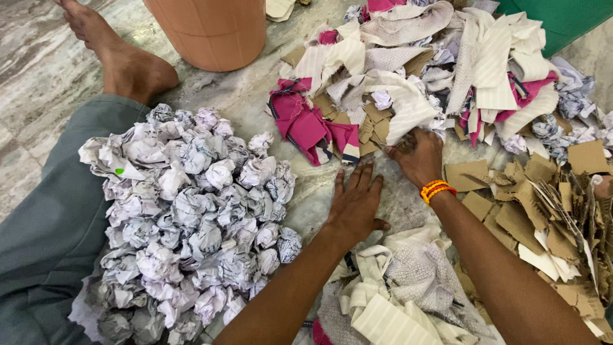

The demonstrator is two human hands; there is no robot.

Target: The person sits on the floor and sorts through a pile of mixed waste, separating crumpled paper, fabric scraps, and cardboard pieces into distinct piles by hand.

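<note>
My left hand (354, 203) lies flat on the marble floor (242, 96), palm down, fingers together and pointing away, holding nothing. My right hand (416, 155), with orange bead bracelets on the wrist, reaches into the mixed heap of fabric scraps (408, 70); its fingers close on a cream fabric scrap (408, 115) at the heap's near edge, among small cardboard bits (373, 131). Pink fabric pieces (306, 124) lie just left of that hand.
A big pile of crumpled paper balls (191, 217) sits at the left, partly on my grey trouser leg (45, 236). Torn cardboard pieces (549, 211) pile at the right. Sorted cream and grey cloth (396, 294) lies between my arms. An orange bucket (211, 32) stands behind, my bare foot (121, 61) beside it.
</note>
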